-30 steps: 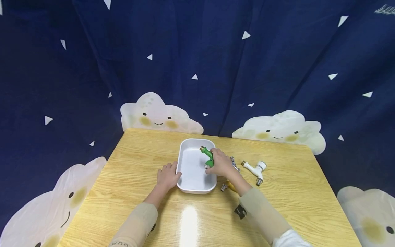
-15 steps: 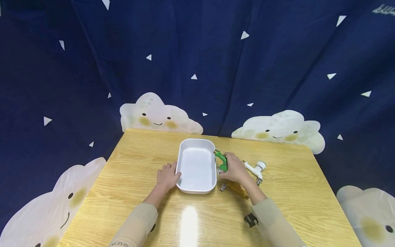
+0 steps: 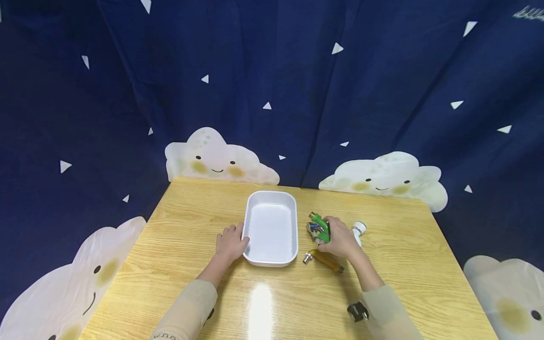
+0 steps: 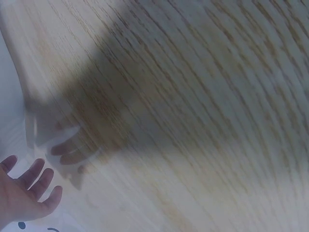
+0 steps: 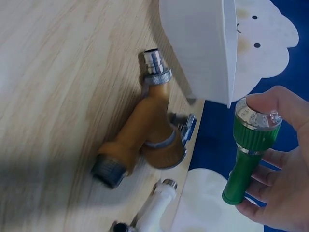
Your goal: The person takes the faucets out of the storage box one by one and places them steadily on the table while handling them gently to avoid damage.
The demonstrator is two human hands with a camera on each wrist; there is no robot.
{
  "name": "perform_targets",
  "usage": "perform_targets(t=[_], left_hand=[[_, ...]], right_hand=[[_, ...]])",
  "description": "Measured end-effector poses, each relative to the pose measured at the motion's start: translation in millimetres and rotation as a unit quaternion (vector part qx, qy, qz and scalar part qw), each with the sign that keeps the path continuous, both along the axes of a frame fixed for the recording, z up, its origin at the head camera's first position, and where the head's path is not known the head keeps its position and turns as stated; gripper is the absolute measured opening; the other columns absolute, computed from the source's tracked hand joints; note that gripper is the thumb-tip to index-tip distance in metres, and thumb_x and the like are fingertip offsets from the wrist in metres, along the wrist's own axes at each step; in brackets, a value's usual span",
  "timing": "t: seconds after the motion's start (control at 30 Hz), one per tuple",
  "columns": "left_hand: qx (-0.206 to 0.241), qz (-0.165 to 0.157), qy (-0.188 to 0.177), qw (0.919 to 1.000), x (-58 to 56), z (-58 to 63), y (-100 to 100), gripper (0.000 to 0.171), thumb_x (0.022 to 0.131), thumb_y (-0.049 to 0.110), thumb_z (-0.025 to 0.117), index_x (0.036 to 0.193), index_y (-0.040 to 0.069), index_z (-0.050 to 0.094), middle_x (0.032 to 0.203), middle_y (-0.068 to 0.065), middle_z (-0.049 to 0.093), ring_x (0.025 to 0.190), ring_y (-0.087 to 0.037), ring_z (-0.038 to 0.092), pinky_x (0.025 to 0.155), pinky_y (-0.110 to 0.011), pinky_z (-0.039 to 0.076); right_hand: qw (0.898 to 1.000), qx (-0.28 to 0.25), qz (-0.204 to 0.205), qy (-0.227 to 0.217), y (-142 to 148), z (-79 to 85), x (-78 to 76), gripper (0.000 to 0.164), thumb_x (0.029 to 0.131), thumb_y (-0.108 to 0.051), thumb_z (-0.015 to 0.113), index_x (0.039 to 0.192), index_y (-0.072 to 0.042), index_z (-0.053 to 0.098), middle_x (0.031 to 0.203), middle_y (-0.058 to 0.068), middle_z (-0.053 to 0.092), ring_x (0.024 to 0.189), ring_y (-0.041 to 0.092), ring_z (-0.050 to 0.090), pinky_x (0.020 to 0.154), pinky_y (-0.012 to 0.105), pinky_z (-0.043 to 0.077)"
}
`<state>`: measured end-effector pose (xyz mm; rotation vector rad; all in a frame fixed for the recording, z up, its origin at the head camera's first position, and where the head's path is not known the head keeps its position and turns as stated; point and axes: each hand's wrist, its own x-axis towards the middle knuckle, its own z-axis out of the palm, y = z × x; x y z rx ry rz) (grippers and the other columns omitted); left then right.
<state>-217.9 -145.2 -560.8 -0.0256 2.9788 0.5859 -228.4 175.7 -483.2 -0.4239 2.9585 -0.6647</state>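
A green tap (image 3: 320, 223) with a brass threaded end and a silvery cap is gripped by my right hand (image 3: 339, 237), thumb on the cap and fingers around the body in the right wrist view. Beneath it in the head view, a chrome tap (image 3: 313, 228) shows partly. My left hand (image 3: 231, 242) rests at the left side of a white rectangular tray (image 3: 270, 263), its thumb at the rim. In the left wrist view the left fingers (image 4: 42, 183) are spread and loosely bent.
A yellow-brown tap (image 3: 325, 259) lies just in front of the right hand. To the right is a white tap (image 3: 359, 229), partly hidden by that hand. All stand on a wooden table (image 3: 204, 203) before a dark blue curtain (image 3: 255, 56) with cloud prints.
My right hand has carried the green tap from over the tray's interior rightward, past the rim, to above the chrome tap. The left hand and tray have stayed in place.
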Motion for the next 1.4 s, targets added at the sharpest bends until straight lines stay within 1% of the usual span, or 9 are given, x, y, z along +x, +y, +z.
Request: perform_targets(t=[0.27,0.37,0.5,0.57,0.83,0.93,1.1,1.27,1.4], left_hand=[[-0.004,-0.003,0.002,1.0,0.3,0.3,0.3,0.056,0.089,0.038,0.041,0.139,0.012,0.035,0.124,-0.017,0.048,0.11,-0.036,0.045,0.088,-0.056,0.035],[-0.001,-0.003,0.004,1.0,0.7,0.5,0.3,0.056,0.089,0.038,0.041,0.138,0.012,0.036,0.123,-0.017,0.049,0.11,-0.036,0.045,0.088,-0.056,0.035],[0.001,0.0,0.005,1.0,0.6,0.7,0.4,0.057,0.088,0.037,0.041,0.138,0.011,0.036,0.124,-0.017,0.048,0.111,-0.036,0.044,0.09,-0.056,0.034],[0.001,0.001,0.005,1.0,0.4,0.6,0.5,0.057,0.088,0.037,0.042,0.138,0.011,0.036,0.125,-0.017,0.048,0.112,-0.037,0.044,0.09,-0.056,0.034],[0.003,-0.002,0.007,1.0,0.4,0.3,0.3,0.056,0.089,0.037,0.041,0.138,0.011,0.036,0.123,-0.017,0.048,0.109,-0.036,0.045,0.089,-0.056,0.034],[0.002,-0.003,0.006,1.0,0.8,0.0,0.0,0.056,0.089,0.038,0.041,0.138,0.011,0.036,0.124,-0.017,0.048,0.111,-0.036,0.044,0.091,-0.057,0.034],[0.004,-0.004,0.008,0.9999,1.0,-0.3,-0.2,0.056,0.089,0.038,0.042,0.138,0.011,0.036,0.124,-0.017,0.049,0.111,-0.037,0.045,0.09,-0.057,0.034],[0.004,-0.003,0.009,0.9999,0.9,-0.5,-0.2,0.057,0.089,0.038,0.042,0.138,0.011,0.036,0.123,-0.017,0.049,0.11,-0.036,0.045,0.089,-0.056,0.035],[0.005,-0.001,0.009,0.9999,0.6,-0.7,-0.2,0.057,0.088,0.038,0.042,0.139,0.011,0.036,0.124,-0.017,0.049,0.111,-0.036,0.045,0.089,-0.056,0.035]], right_hand=[[1.0,-0.019,-0.01,-0.008,21.8,-4.8,6.6,0.08,0.057,-0.018,0.078,0.125,0.006,0.043,0.108,0.018,0.053,0.092,0.029,0.05,0.075,0.049,0.043],[1.0,-0.018,-0.017,-0.011,28.8,-8.0,9.3,0.08,0.057,-0.018,0.077,0.126,0.006,0.043,0.105,0.017,0.053,0.088,0.028,0.05,0.07,0.043,0.043],[0.999,-0.02,-0.024,-0.021,36.2,-12.3,13.6,0.075,0.059,-0.018,0.075,0.122,0.006,0.044,0.098,0.014,0.052,0.082,0.025,0.049,0.064,0.036,0.041],[0.999,-0.022,-0.028,-0.027,39.6,-14.0,15.8,0.073,0.059,-0.017,0.074,0.121,0.006,0.045,0.097,0.013,0.051,0.081,0.024,0.049,0.064,0.034,0.041],[0.998,-0.026,-0.036,-0.036,54.1,-21.1,22.8,0.074,0.054,-0.013,0.072,0.121,0.007,0.045,0.093,0.012,0.052,0.078,0.024,0.047,0.061,0.032,0.039],[0.998,-0.029,-0.036,-0.036,59.1,-24.6,25.9,0.075,0.054,-0.012,0.071,0.121,0.009,0.045,0.093,0.013,0.052,0.079,0.024,0.047,0.062,0.033,0.038],[0.998,-0.032,-0.037,-0.039,67.0,-32.1,30.1,0.077,0.05,-0.009,0.072,0.12,0.01,0.045,0.095,0.016,0.052,0.082,0.026,0.049,0.067,0.036,0.042],[0.996,-0.035,-0.048,-0.063,73.9,-40.8,33.5,0.077,0.049,-0.008,0.072,0.119,0.009,0.046,0.099,0.016,0.052,0.086,0.028,0.048,0.069,0.04,0.043],[0.995,-0.04,-0.054,-0.079,78.5,-46.2,36.4,0.072,0.052,-0.006,0.071,0.118,0.008,0.047,0.098,0.014,0.053,0.085,0.026,0.048,0.069,0.04,0.044]])
